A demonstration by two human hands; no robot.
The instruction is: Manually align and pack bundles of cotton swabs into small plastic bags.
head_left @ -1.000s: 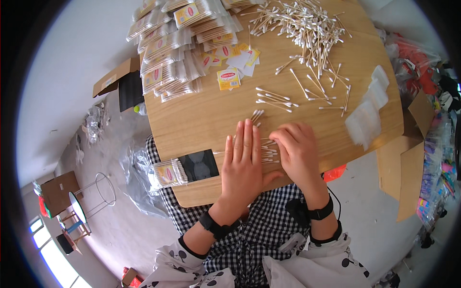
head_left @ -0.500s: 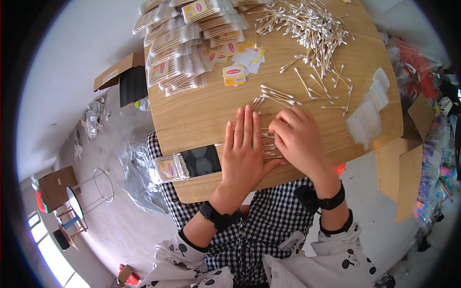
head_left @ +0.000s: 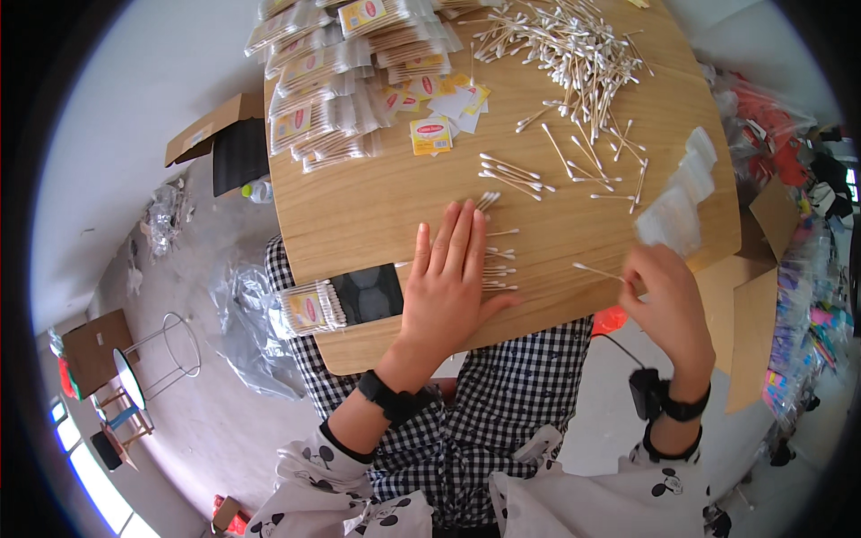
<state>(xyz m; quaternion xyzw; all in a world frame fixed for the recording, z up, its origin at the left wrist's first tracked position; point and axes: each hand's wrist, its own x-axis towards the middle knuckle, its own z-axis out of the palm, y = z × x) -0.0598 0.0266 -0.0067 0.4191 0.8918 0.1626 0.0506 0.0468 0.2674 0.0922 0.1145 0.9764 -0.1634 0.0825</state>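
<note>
There are two hands [head_left: 444,291] [head_left: 668,291], two wristbands [head_left: 387,401] [head_left: 686,405], one table [head_left: 359,211] and cotton swabs [head_left: 574,56] beyond counting.

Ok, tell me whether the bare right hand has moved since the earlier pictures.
Yes: against the light-brown wooden table, the bare right hand has moved right, nearer the translucent plastic bags.

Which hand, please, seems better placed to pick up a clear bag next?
Probably the right hand: it is nearer the clear bags, though it pinches a cotton swab; the left hand lies flat over other swabs.
</note>
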